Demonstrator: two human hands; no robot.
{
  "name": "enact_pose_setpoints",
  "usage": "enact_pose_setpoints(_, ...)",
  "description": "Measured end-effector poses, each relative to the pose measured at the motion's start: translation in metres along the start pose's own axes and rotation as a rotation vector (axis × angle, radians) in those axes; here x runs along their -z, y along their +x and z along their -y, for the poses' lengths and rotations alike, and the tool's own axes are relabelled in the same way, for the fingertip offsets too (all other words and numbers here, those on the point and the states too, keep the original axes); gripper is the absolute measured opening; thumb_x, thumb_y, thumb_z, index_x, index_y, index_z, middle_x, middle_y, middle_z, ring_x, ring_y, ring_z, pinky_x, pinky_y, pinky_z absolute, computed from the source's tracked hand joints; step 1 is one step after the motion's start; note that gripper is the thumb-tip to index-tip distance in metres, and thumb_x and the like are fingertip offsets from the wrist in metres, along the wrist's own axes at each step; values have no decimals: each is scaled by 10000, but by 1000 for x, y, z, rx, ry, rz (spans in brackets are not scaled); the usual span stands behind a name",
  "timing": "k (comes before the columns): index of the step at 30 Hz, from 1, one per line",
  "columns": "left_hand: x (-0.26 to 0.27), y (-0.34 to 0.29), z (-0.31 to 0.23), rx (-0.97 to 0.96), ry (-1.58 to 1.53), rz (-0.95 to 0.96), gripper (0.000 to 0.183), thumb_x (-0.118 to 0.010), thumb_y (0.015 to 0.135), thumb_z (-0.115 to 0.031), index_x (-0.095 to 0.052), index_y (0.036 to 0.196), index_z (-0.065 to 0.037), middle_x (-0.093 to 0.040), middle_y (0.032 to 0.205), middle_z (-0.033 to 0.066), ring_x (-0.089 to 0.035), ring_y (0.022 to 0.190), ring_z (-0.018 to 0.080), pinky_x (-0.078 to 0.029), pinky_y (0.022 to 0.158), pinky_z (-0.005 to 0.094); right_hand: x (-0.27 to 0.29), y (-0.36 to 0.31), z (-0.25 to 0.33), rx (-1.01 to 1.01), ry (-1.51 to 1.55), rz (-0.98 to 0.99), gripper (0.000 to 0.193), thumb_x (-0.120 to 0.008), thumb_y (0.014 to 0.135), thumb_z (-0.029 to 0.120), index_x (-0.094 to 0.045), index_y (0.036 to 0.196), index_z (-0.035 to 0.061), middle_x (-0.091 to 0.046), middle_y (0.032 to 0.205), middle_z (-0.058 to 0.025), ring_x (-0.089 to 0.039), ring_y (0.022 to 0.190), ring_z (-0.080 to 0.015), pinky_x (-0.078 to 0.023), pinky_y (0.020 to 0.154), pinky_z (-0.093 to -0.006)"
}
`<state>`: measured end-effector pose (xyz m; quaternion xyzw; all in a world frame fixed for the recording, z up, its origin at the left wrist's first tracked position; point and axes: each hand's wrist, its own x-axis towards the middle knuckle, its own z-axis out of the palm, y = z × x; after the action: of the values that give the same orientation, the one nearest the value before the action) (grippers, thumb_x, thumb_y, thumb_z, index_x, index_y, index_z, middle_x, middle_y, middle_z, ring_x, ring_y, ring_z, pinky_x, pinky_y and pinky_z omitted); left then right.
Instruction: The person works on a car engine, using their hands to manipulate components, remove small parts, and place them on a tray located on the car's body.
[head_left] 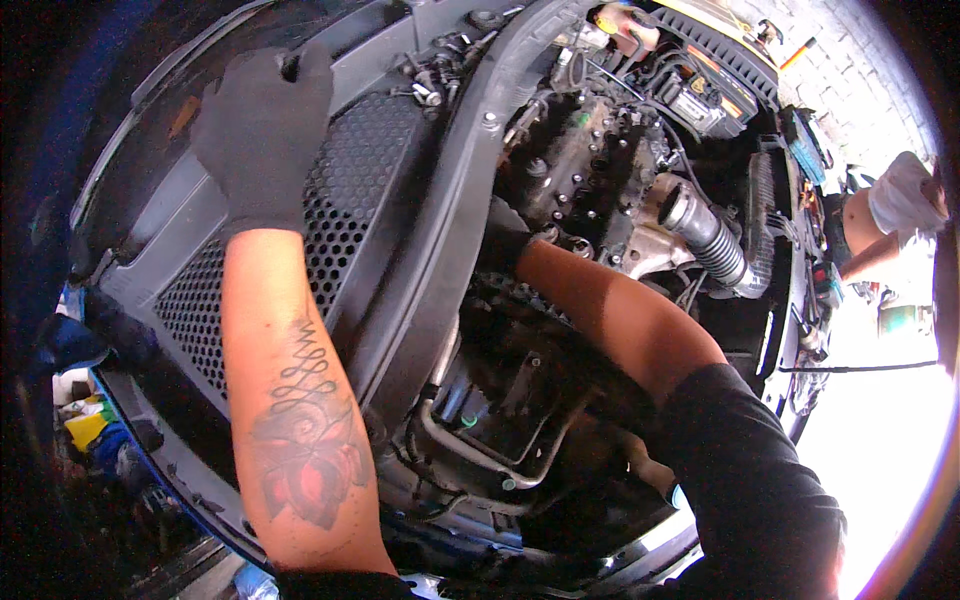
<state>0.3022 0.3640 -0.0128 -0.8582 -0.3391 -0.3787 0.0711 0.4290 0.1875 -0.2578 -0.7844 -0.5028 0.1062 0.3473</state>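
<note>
My left hand (262, 145), in a black glove, rests over the black plastic cowl (372, 150) with its honeycomb grille. Its fingers are curled; what they close on, if anything, is hidden. My right hand (503, 238), also gloved in black, reaches down between the rubber-edged cowl panel (455, 200) and the engine (575, 165). Its fingers are out of sight behind the panel and in shadow. A small heap of bolts and metal parts (430, 92) lies on the cowl, to the right of my left hand.
A ribbed air hose (712, 240) stands open-ended right of the engine. Beyond are a black box with orange marking (705, 98) and wiring. Metal pipes (490, 460) run through the near engine bay. Another person (895, 205) is at the right, beside tools along the car's edge.
</note>
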Motion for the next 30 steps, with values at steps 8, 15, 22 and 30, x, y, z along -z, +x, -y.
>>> enact_pose_setpoints(8, -10, -6, -21, -315, -587, -23, 281, -665, 865, -340, -728, 911, -70, -702, 897, 153, -666, 875, 358, -516, 803, 454, -13, -1, -15, 211, -322, -51, 325, -573, 891, 296, -691, 1083, 62, -690, 1042, -173, -649, 900, -398, -498, 813, -478)
enact_pose_setpoints(15, -10, -3, -14, -209, -517, -81, 322, -660, 864, -366, -727, 910, -55, -706, 909, 180, -677, 854, 375, -519, 785, 470, -21, -1, 2, 336, -212, -279, 275, -546, 897, 271, -699, 999, 66, -695, 943, -161, -654, 837, -396, -500, 723, -495)
enact_pose_setpoints(22, -11, -4, -22, -155, -476, -83, 332, -658, 861, -382, -729, 909, -61, -706, 894, 181, -675, 858, 367, -524, 779, 467, 31, 3, -33, 76, -456, -291, 221, -650, 805, 204, -686, 936, 30, -674, 854, -175, -649, 790, -377, -508, 681, -466)
enact_pose_setpoints(30, -13, -5, -16, -177, -428, -151, 333, -652, 860, -401, -714, 904, -77, -702, 898, 168, -669, 859, 365, -515, 766, 490, 185, 50, 111, 438, -39, -721, 235, -661, 865, 293, -716, 889, 66, -672, 739, -164, -674, 703, -337, -518, 658, -423)
